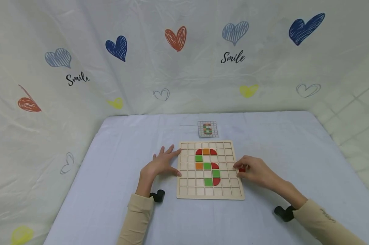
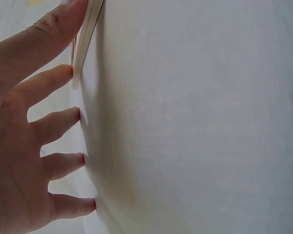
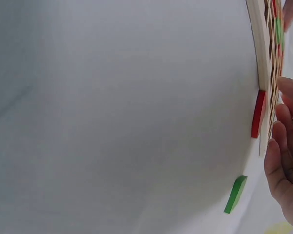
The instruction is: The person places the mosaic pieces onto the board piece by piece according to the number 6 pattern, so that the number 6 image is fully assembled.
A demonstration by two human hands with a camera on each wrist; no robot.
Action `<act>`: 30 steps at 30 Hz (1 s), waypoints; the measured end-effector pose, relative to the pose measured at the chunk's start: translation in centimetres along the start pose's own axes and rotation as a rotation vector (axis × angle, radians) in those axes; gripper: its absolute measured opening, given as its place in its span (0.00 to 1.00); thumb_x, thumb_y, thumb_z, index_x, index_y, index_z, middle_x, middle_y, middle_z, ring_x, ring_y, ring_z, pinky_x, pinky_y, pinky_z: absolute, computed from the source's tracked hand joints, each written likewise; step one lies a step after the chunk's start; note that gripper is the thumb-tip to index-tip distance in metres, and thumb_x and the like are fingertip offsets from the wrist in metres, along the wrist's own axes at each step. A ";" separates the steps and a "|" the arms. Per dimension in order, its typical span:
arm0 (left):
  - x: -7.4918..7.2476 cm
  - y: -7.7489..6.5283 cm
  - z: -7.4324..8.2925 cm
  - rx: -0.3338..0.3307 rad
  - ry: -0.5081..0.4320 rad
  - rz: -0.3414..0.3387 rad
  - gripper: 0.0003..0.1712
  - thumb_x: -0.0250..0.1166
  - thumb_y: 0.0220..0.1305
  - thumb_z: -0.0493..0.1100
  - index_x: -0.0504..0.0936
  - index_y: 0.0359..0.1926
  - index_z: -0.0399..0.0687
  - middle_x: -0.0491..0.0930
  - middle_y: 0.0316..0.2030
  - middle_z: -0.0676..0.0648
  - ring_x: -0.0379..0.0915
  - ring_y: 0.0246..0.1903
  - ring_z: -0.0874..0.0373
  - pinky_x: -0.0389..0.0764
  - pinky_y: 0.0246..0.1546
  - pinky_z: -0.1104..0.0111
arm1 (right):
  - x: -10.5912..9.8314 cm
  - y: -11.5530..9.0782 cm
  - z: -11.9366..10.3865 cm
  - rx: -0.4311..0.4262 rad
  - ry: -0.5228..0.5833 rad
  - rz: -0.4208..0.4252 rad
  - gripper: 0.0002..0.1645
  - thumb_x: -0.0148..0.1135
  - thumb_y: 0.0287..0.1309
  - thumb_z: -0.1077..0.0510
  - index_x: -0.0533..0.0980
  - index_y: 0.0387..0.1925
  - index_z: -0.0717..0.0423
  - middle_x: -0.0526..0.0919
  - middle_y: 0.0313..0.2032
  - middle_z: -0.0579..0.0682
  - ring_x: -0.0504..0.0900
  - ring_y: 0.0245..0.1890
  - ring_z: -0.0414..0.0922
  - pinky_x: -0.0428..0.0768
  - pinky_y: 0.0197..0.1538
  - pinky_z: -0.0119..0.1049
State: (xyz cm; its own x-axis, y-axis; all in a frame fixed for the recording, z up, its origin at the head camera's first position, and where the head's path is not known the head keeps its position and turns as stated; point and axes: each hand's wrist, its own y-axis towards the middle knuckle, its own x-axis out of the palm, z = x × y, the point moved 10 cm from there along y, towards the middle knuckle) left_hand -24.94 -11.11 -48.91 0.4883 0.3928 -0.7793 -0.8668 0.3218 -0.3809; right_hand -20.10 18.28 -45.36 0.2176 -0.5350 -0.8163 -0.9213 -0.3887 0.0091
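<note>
A square wooden grid board (image 1: 187,192) lies on the white table, several coloured tiles set in its cells. Among them are red rounded tiles (image 1: 213,151), orange squares (image 1: 206,151) and green squares (image 1: 208,182). My left hand (image 1: 159,163) touches the board's left edge with thumb and index finger spread; its other fingertips rest on the cloth. Over the board's right edge, my right hand (image 1: 255,170) has its fingers loosely bent, thumb and index tips apart. Against that edge a loose red tile (image 3: 258,114) lies below the hand.
Beyond the board's far edge lies a small printed card (image 1: 207,129) with a gridded tile pattern. A loose green tile (image 3: 236,194) lies on the cloth near the right hand. Dark wrist devices (image 1: 285,213) sit at both wrists. A curtain (image 1: 202,75) with hearts hangs behind the table.
</note>
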 end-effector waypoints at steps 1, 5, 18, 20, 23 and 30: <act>0.0 0.0 0.0 0.001 0.000 0.001 0.59 0.83 0.49 0.54 0.62 0.80 0.62 0.46 0.83 0.46 0.29 0.81 0.35 0.38 0.75 0.31 | -0.1 0.0 0.1 -0.002 -0.004 0.005 0.13 0.77 0.50 0.68 0.87 0.40 0.57 0.84 0.35 0.43 0.79 0.34 0.41 0.79 0.36 0.31; 0.0 0.0 0.0 0.002 -0.002 0.002 0.59 0.83 0.49 0.54 0.62 0.80 0.61 0.46 0.83 0.46 0.29 0.81 0.35 0.38 0.75 0.31 | -0.6 -0.2 0.6 -0.014 -0.005 0.022 0.15 0.77 0.49 0.68 0.87 0.41 0.57 0.86 0.37 0.44 0.81 0.35 0.42 0.81 0.38 0.31; 0.0 -0.1 0.0 0.003 -0.007 -0.003 0.59 0.83 0.49 0.54 0.61 0.80 0.61 0.46 0.83 0.46 0.28 0.81 0.35 0.38 0.75 0.31 | -0.6 -0.3 1.9 0.033 -0.039 0.028 0.14 0.75 0.50 0.69 0.85 0.41 0.60 0.84 0.37 0.47 0.78 0.37 0.43 0.81 0.39 0.35; 0.0 -0.1 0.0 0.002 -0.005 -0.003 0.59 0.82 0.49 0.54 0.61 0.80 0.61 0.45 0.83 0.46 0.28 0.81 0.35 0.38 0.75 0.31 | -0.5 -0.3 1.9 0.033 -0.044 0.027 0.14 0.76 0.50 0.68 0.85 0.41 0.60 0.84 0.37 0.47 0.78 0.36 0.44 0.81 0.39 0.36; 0.0 -0.2 0.0 0.001 -0.004 -0.001 0.59 0.82 0.49 0.54 0.61 0.80 0.62 0.46 0.83 0.46 0.28 0.81 0.36 0.38 0.75 0.31 | -0.4 -0.1 1.7 0.027 -0.056 0.024 0.13 0.77 0.49 0.67 0.86 0.39 0.60 0.83 0.36 0.47 0.77 0.36 0.44 0.80 0.38 0.35; 0.0 -0.1 0.1 0.004 -0.007 0.003 0.59 0.83 0.49 0.53 0.62 0.80 0.62 0.46 0.83 0.46 0.28 0.81 0.36 0.38 0.75 0.31 | -0.2 0.0 1.8 0.044 -0.026 0.006 0.13 0.77 0.49 0.68 0.83 0.36 0.59 0.82 0.35 0.46 0.77 0.35 0.42 0.80 0.38 0.34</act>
State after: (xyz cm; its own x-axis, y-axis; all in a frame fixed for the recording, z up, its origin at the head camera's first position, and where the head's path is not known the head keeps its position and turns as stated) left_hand -24.83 -11.12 -48.80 0.4868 0.4000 -0.7765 -0.8677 0.3241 -0.3770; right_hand -20.78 19.77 -46.23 0.2045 -0.5171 -0.8312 -0.9358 -0.3524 -0.0110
